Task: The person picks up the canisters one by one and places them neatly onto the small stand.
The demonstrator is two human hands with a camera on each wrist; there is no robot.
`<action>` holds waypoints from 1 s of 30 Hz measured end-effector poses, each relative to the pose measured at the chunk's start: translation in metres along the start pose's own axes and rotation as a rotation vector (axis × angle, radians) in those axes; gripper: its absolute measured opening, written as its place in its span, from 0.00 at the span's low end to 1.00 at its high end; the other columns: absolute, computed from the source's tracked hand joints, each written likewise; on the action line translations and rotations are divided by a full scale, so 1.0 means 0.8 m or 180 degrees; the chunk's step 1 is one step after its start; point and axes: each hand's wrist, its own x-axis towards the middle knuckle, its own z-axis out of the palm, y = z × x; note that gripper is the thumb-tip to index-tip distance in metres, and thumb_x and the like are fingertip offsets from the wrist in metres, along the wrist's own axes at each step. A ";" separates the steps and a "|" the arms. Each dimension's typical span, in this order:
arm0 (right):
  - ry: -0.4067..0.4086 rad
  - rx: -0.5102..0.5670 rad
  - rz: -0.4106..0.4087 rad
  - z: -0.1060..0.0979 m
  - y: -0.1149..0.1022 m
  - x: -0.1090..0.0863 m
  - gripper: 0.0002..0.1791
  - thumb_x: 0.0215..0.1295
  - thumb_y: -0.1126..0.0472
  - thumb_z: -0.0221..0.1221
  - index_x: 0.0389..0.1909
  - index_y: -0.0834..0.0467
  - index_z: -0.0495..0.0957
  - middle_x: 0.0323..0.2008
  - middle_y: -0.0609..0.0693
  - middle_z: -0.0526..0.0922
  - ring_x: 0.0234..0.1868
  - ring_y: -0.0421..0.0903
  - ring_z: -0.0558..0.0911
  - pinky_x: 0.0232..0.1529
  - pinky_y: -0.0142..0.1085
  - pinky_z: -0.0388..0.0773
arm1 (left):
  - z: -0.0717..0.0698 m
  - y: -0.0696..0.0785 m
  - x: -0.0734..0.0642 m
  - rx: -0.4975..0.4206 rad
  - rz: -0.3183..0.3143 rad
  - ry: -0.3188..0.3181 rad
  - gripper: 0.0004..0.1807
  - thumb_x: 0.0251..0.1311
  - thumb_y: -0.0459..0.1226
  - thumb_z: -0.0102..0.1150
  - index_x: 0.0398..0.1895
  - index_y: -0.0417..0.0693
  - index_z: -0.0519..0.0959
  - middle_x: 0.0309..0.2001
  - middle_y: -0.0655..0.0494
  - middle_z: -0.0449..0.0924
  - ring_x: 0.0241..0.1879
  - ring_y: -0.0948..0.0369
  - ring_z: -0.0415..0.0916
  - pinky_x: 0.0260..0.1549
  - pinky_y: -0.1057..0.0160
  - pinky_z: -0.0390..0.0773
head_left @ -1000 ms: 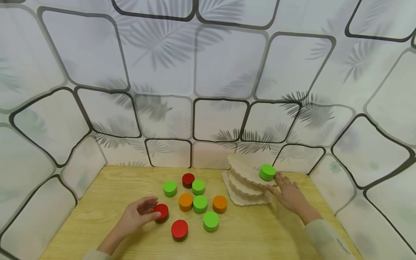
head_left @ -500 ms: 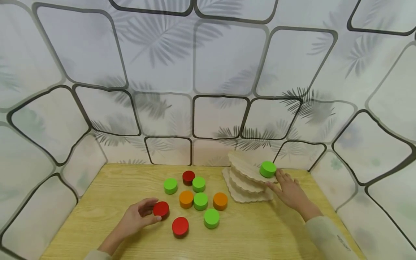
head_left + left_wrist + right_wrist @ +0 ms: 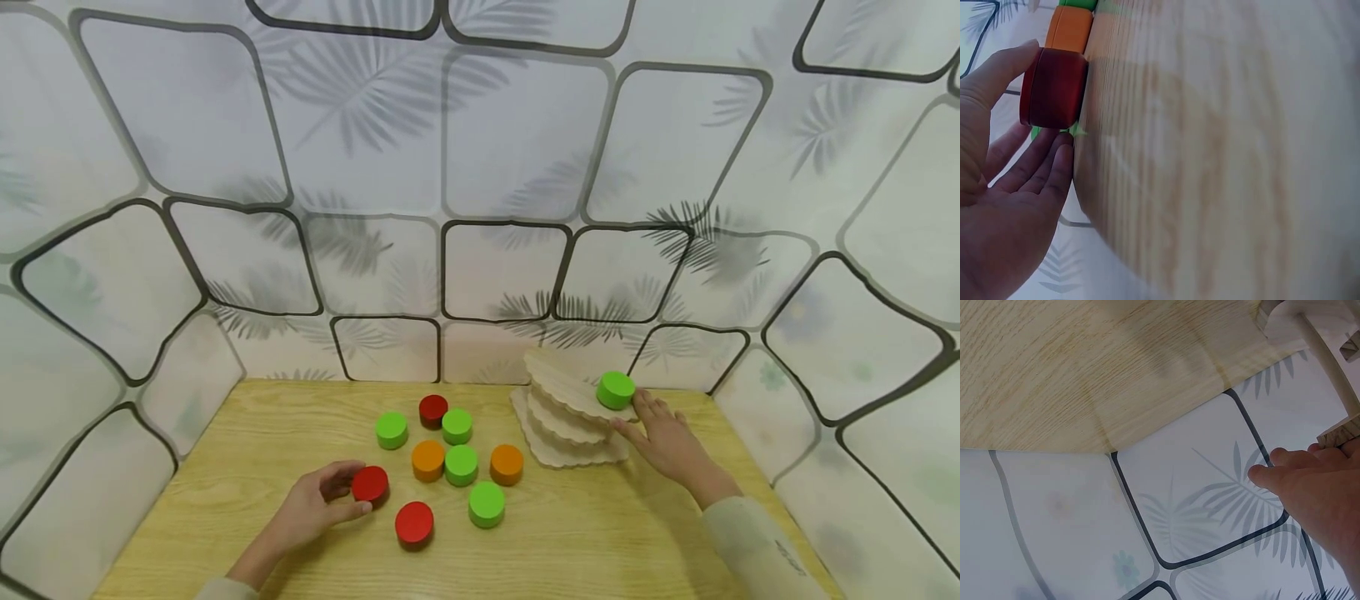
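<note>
In the head view my left hand (image 3: 315, 504) has its thumb and fingers on either side of a red round block (image 3: 371, 485); the left wrist view shows this block (image 3: 1055, 89) standing on the table. My right hand (image 3: 671, 442) touches the right edge of a tiered wooden stand (image 3: 566, 392) with wavy-edged plates, fingers fairly straight. Its top plate tilts down to the right, a green round block (image 3: 616, 390) lying near that low end. In the right wrist view the fingertips of the right hand (image 3: 1310, 481) meet a plate's edge, and a wooden rod joins the tiers.
Several round blocks lie mid-table: a near red one (image 3: 415, 525), a far dark red one (image 3: 433, 411), two orange ones (image 3: 428, 461) and green ones (image 3: 487, 504). A patterned wall covering (image 3: 510, 267) encloses the wooden table (image 3: 570, 542) at the back and sides.
The view shifts slightly. Both hands, the stand and the blocks otherwise keep their places.
</note>
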 end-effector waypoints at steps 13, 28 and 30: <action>0.0002 -0.0014 0.0019 0.000 -0.001 0.000 0.49 0.82 0.36 0.46 0.79 0.77 0.51 0.80 0.76 0.51 0.78 0.80 0.54 0.72 0.78 0.48 | 0.003 0.006 0.003 0.0206 -0.0162 0.0047 0.33 0.54 0.42 0.82 0.62 0.43 0.82 0.58 0.48 0.86 0.51 0.58 0.85 0.51 0.68 0.82; -0.0002 -0.0018 0.0013 -0.003 -0.007 -0.003 0.49 0.82 0.37 0.48 0.79 0.77 0.52 0.80 0.75 0.53 0.78 0.79 0.54 0.73 0.78 0.49 | 0.001 0.012 0.007 -0.0205 -0.0170 0.0113 0.32 0.56 0.38 0.80 0.62 0.35 0.79 0.55 0.42 0.86 0.45 0.63 0.86 0.46 0.70 0.85; -0.0007 -0.0012 0.0019 -0.003 -0.006 -0.003 0.49 0.82 0.37 0.47 0.79 0.76 0.51 0.80 0.75 0.52 0.78 0.79 0.54 0.73 0.78 0.48 | 0.000 0.016 0.009 -0.0236 -0.0179 0.0139 0.31 0.57 0.38 0.80 0.62 0.35 0.79 0.56 0.42 0.86 0.46 0.63 0.86 0.46 0.70 0.85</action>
